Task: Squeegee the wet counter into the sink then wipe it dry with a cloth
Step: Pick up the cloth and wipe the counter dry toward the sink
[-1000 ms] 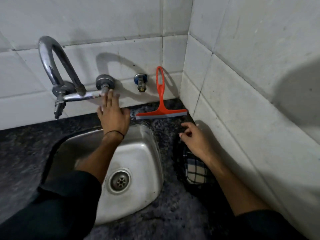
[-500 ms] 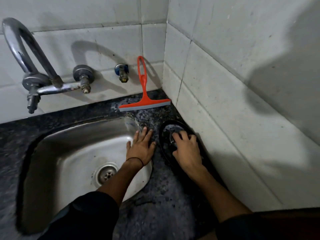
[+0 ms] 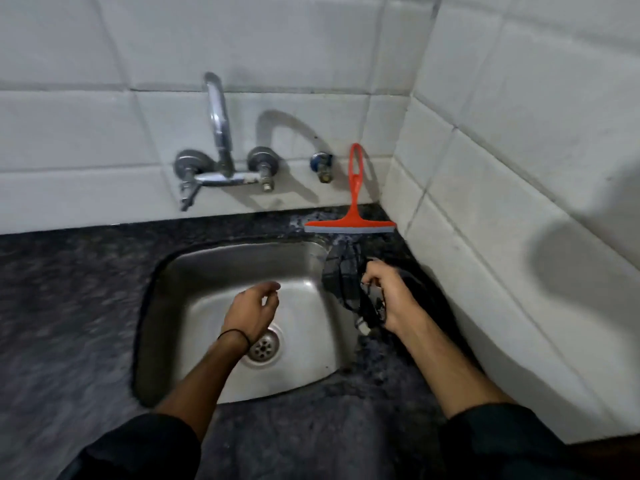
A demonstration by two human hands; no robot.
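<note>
Over the sink (image 3: 194, 271), I have my left hand (image 3: 251, 311) hanging above the basin near the drain (image 3: 263, 348), fingers loosely curled with nothing in them. My right hand (image 3: 389, 299) is at the sink's right rim, fingers closed around a bunched dark cloth (image 3: 341, 282), part of which drapes over that rim toward the basin. Behind the sink's far right corner, the orange squeegee (image 3: 353, 216) stands with its blade on the counter (image 3: 363, 420) and its handle leaning up against the tiled wall (image 3: 277, 46), apart from both hands. Directly behind the sink, the tap (image 3: 218, 133) is mounted on that wall, with a small valve (image 3: 322, 166) between it and the squeegee. I judge the squeegee step not yet in hand, since the tool sits untouched while I already hold the cloth. The risk I see: wiping first would soak the cloth with standing water, leaving it poor for drying later. The draped end could also slip into the basin and pick up water there. Reaching for the squeegee with the cloth in my fist could knock the leaning handle sideways so it slides into the sink. How wet the counter is, I cannot tell; its speckled surface is dark and blurred. No brand, label or writing is readable on anything around the sink.
</note>
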